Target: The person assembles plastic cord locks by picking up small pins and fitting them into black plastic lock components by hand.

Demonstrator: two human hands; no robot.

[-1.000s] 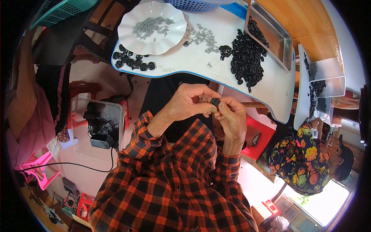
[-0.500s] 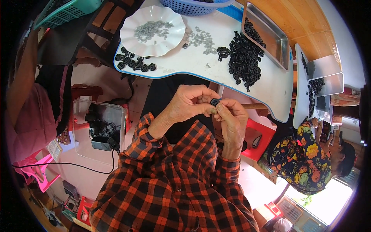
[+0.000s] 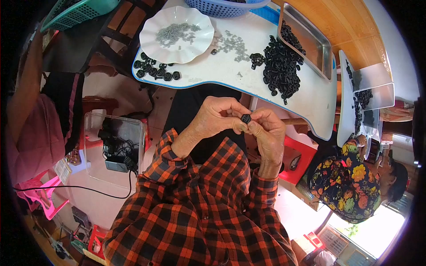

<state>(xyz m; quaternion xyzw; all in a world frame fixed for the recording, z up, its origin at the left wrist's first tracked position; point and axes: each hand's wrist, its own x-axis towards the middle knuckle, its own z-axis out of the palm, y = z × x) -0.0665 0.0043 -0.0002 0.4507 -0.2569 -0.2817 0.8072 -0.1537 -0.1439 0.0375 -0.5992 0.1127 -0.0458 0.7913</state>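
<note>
A small black rounded plastic piece [image 3: 246,118] is pinched between my two hands, just off the near edge of the white table [image 3: 195,79]. My left hand [image 3: 220,116] closes thumb and forefinger on its left side. From the other side, the thumb and forefinger of my right hand [image 3: 268,132] press against it. On the table ahead stands a white scalloped plate [image 3: 195,48] with many small clear pieces [image 3: 175,34]. Several similar black pieces [image 3: 153,72] lie in front of the plate. Farther right is a large heap of black parts [image 3: 280,68].
A metal tray [image 3: 317,53] tilts beside the heap. Loose clear pieces [image 3: 233,45] lie between plate and heap. A blue basket [image 3: 222,9] stands at the back. Left below is a clear bin [image 3: 93,164] with cables. Another person in a flowered top [image 3: 350,186] sits at right.
The black piece has turned a little between my fingertips, and my right fingers have shifted slightly on it. The rest of the table looks the same.
</note>
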